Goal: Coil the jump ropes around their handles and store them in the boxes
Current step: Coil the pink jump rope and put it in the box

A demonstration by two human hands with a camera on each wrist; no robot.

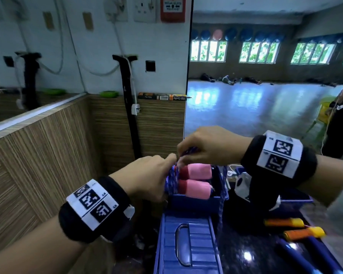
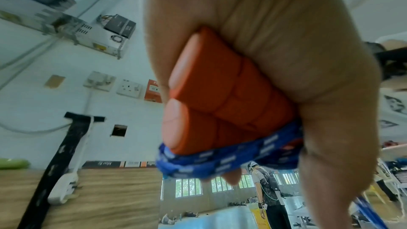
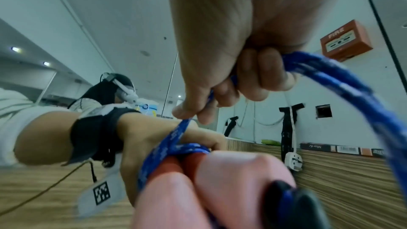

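Head view: above the open blue box point(image 1: 196, 202), the left hand point(image 1: 147, 175) clasps the paired pink handles point(image 1: 196, 179), fingers curled round them where several turns of blue rope point(image 1: 173, 178) are already wound. The right hand point(image 1: 208, 145) pinches the rope just above the handles; a loose length hangs past the box, so coiling seems unfinished. Right of the box, another rope's orange handles point(image 1: 293, 228) lie uncoiled on the desk point(image 1: 246, 254).
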